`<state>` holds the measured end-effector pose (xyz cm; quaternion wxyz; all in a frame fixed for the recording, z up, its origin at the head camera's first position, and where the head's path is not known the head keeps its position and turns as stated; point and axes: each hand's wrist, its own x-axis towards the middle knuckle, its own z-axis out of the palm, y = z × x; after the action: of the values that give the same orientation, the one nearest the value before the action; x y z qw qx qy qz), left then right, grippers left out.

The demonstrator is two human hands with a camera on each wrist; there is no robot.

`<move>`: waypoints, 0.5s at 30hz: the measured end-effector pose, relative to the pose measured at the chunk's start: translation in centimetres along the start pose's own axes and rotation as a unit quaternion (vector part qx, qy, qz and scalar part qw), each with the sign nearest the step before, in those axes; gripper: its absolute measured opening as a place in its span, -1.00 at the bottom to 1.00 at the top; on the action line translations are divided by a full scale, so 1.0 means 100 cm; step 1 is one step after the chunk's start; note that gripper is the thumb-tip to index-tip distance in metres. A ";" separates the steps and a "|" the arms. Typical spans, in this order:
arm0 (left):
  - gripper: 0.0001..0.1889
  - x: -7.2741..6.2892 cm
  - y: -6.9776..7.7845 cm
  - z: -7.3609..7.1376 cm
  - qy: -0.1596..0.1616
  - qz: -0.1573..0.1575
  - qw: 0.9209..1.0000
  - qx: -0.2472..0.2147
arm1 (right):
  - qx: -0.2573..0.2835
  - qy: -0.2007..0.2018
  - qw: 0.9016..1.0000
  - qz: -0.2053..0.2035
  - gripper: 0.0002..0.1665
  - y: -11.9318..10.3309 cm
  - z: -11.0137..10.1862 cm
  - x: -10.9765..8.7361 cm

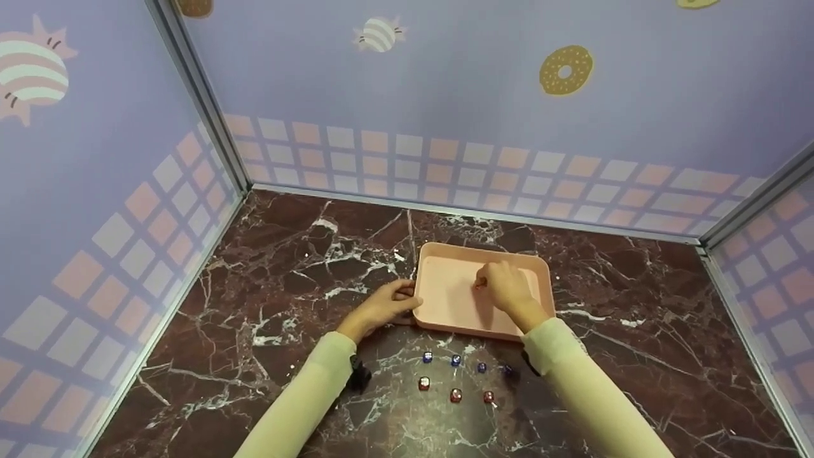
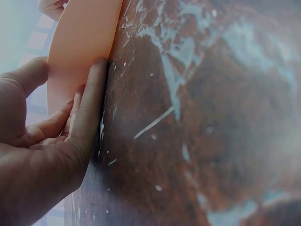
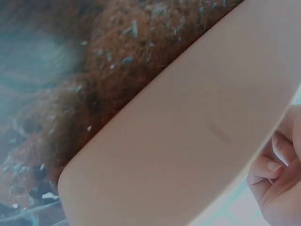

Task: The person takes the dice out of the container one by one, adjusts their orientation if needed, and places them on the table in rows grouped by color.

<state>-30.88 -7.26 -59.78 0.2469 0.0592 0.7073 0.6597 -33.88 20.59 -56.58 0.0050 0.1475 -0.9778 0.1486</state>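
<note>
A shallow pink tray (image 1: 445,299) lies on the dark marbled tabletop. At its left end my left hand (image 1: 385,304) holds it, thumb at the rim and fingers against the outer wall, as the left wrist view shows. My right hand (image 1: 505,286) is over the inside of the tray, fingers curled, pinching a small red die (image 1: 478,286) that the fingers mostly hide. In the right wrist view the curled right hand (image 3: 280,169) shows behind the tray wall (image 3: 160,141). Nearer my body lie a row of small blue dice (image 1: 456,360) and a row of red dice (image 1: 456,395).
Patterned panels (image 1: 407,83) close off the back and both sides of the tabletop (image 1: 305,254). A metal strip (image 1: 470,213) runs along the foot of the back panel. A dark strap piece (image 1: 360,374) sits at my left wrist.
</note>
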 end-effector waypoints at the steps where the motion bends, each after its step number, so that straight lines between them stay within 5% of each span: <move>1: -0.40 0.000 0.000 0.000 -0.001 -0.002 1.000 -0.001 | -0.001 -0.001 1.000 0.001 -0.85 0.000 0.000 -0.002; 15: -0.42 0.004 -0.003 -0.001 -0.012 -0.005 1.000 -0.018 | -0.007 -0.001 0.999 -0.045 -0.76 -0.002 -0.003 -0.036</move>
<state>-31.17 -7.28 -60.19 0.2596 0.0590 0.6928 0.6702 -30.43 21.54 -56.42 0.0114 0.1919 -0.9711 0.1414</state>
